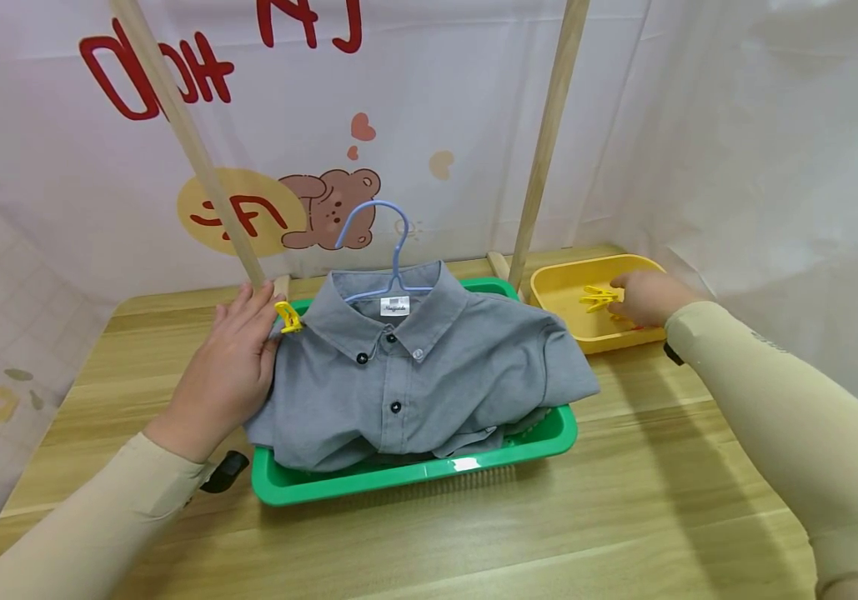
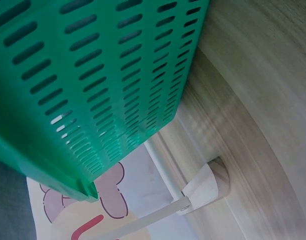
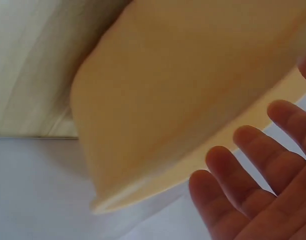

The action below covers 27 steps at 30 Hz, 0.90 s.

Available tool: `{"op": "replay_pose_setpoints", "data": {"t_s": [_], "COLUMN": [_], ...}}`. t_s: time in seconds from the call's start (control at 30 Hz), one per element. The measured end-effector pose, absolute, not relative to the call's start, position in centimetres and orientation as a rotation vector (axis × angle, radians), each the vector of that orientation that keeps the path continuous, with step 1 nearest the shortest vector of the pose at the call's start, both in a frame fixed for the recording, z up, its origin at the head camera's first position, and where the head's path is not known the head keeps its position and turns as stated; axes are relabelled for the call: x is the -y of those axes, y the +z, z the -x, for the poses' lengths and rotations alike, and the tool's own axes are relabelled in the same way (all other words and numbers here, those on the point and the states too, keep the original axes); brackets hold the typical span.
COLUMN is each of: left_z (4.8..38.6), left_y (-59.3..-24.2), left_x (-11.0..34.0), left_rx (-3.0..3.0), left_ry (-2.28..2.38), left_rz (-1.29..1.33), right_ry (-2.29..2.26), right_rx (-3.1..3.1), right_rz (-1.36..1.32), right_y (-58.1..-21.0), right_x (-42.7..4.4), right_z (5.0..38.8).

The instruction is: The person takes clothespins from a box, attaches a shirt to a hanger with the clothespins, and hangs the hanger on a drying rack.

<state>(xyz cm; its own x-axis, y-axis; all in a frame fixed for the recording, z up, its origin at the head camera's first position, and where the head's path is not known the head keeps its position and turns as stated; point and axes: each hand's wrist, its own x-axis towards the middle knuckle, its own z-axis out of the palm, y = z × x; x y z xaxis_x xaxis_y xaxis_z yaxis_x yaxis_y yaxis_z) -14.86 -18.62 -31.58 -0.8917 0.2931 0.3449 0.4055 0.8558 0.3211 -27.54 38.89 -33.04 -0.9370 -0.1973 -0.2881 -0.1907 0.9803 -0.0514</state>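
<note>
A grey button-up shirt (image 1: 429,367) on a blue hanger (image 1: 399,242) lies over a green slotted basket (image 1: 413,477). My left hand (image 1: 222,367) rests against the shirt's left shoulder with its fingers extended. Beside its fingertips, a yellow clothespin (image 1: 288,317) stands at that shoulder; its grip on the cloth is unclear. My right hand (image 1: 649,297) reaches into a yellow tray (image 1: 586,343), close to yellow clothespins (image 1: 598,298). In the right wrist view its fingers (image 3: 223,165) are loosely extended, with no clothespin visible between them.
Two wooden poles, left (image 1: 196,150) and right (image 1: 549,133), rise behind the green basket. A printed white sheet (image 1: 459,100) hangs at the table's back edge. Wood-grain tabletop (image 1: 549,533) extends in front of the basket.
</note>
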Motion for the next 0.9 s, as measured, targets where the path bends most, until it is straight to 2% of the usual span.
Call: {"op": "replay_pose_setpoints", "data": {"t_s": [0.9], "left_z": [14.9], "left_y": [-31.8], "left_x": [18.6], "left_rx": [2.751], "left_ry": [-0.576], "left_rz": [0.525], "right_ry": [0.174], "right_rx": [-2.705], "right_rz": [0.365], "right_y": [-35.8], "right_x": [-40.7], "right_z": [29.2]}}
